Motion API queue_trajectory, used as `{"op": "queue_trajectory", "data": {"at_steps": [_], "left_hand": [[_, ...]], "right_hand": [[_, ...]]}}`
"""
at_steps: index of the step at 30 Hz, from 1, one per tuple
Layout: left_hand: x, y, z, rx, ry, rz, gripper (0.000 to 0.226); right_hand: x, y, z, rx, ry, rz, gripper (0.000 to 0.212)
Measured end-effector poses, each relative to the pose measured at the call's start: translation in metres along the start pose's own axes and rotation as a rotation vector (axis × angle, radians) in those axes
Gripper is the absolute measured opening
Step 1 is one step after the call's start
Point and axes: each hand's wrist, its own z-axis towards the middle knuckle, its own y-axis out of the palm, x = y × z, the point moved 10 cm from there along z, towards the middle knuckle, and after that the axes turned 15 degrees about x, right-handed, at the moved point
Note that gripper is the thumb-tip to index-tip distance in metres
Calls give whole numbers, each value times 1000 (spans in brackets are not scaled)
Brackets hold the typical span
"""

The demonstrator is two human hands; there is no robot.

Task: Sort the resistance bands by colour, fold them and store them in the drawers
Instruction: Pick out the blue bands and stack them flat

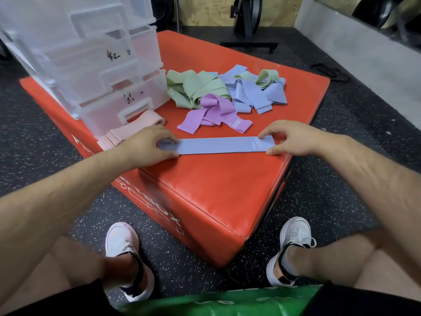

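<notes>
A green sheet (227,302) is cutting across the bottom edge, too cropped to identify, and white shoes (123,242) are resting on the speckled floor (330,179) either side of a corner of the red padded box (216,190).

On the box's near edge a blue band (218,145) is lying flat and stretched out. The left hand (145,144) is pinching its left end between thumb and curled forefinger. The right hand (293,140) is pinching the right end the same way, thumb at the near edge and forefinger at the far edge.

Just beyond the left hand, folded pink bands (127,131) are sitting in a stack against the front of the bottom drawer (109,110). Further back, purple bands (214,115) are lying crumpled, with green bands (196,90) and loose blue bands (255,92) heaped behind them, touching and partly overlapping.

The clear drawer unit (91,65) is standing on the box's far left, its top running out of frame. Dark handwriting is showing on two drawer fronts but is staying illegible. Through the cloudy plastic only a reddish tint is coming through, so whether any drawer is holding bands cannot be told.

A black stand (248,26) is rising at the back, its top cut off.
</notes>
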Motion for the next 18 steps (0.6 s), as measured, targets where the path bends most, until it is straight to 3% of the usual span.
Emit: {"op": "queue_trajectory", "data": {"at_steps": [7,11,18], "left_hand": [[-2,4,-4,-71,56,48,38],[-1,2,-7,-77,58,113,55],[50,8,34,18,186,165,52]], "right_hand": [[-8,3,-2,2,-112,-81,40],[-10,3,-1,-16,-71,-113,44],[-54,-12,26,22,-105,-107,51]]}}
